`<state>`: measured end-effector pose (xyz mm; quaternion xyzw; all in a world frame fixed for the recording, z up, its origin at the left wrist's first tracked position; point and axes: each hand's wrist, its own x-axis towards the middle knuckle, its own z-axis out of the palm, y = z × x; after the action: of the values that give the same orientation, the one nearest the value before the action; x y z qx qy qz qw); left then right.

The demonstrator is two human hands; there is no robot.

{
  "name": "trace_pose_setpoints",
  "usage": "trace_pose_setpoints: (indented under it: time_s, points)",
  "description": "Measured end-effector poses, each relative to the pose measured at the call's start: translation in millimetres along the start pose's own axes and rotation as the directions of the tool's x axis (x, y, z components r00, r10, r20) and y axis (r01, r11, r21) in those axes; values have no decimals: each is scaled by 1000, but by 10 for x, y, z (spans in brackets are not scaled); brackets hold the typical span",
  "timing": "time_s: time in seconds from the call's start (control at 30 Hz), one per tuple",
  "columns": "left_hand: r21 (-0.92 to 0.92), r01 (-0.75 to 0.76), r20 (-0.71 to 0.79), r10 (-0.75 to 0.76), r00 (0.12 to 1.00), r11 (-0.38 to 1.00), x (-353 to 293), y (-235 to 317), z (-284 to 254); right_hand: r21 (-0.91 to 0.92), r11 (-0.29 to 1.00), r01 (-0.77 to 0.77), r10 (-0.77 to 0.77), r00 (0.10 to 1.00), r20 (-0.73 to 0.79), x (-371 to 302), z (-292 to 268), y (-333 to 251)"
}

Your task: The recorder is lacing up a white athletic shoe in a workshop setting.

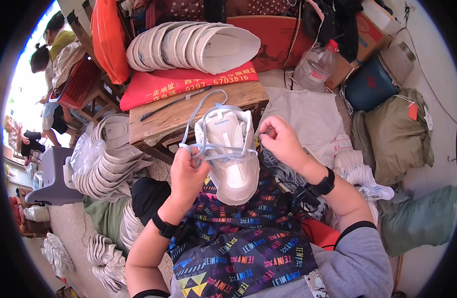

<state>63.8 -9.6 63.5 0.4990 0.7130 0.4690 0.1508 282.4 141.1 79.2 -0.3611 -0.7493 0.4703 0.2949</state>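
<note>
A white sneaker upper point(232, 180) rests against my lap and the edge of the wooden bench, its toe toward me. A light blue shoelace point(228, 155) crosses its front, and a loose loop rises at the upper left over the bench. My left hand point(189, 171) is closed at the shoe's left side, pinching the lace. Just off the shoe's right side, my right hand point(282, 141) is raised with its fingers curled together; whatever may be in them cannot be made out. A bundle of grey-blue laces point(282, 171) hangs below that hand.
Nested white shoe uppers point(228, 49) lie on a red bag point(188, 82) atop the wooden bench point(168, 119), near a thin black tool point(176, 103). More stacked uppers point(101, 174) stand left, beside a grey plastic chair point(59, 176). A clear bottle point(315, 69) stands back right; people point(57, 42) are far left.
</note>
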Motion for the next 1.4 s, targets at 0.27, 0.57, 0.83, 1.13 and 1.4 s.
trace_pose_setpoints:
  time_s: [0.27,0.57,0.83,1.13,1.4]
  points:
    - [-336,58,194,9,981,940,116,209,-243,-164,759,630,-590,772,239,-457,12,-383]
    - [-933,80,236,430,871,350,922,1636,-1077,-204,629,750,-610,640,467,-661,231,-439]
    - [-896,78,160,154,975,437,742,1749,-886,-92,902,423,-391,887,244,-261,377,-637]
    - [-959,175,218,184,958,225,966,1005,-1232,297,951,-82,-126,775,620,273,445,-776]
    - [-965,255,263,-276,925,-65,818,-172,-1857,745,557,-367,199,930,310,318,-304,-479]
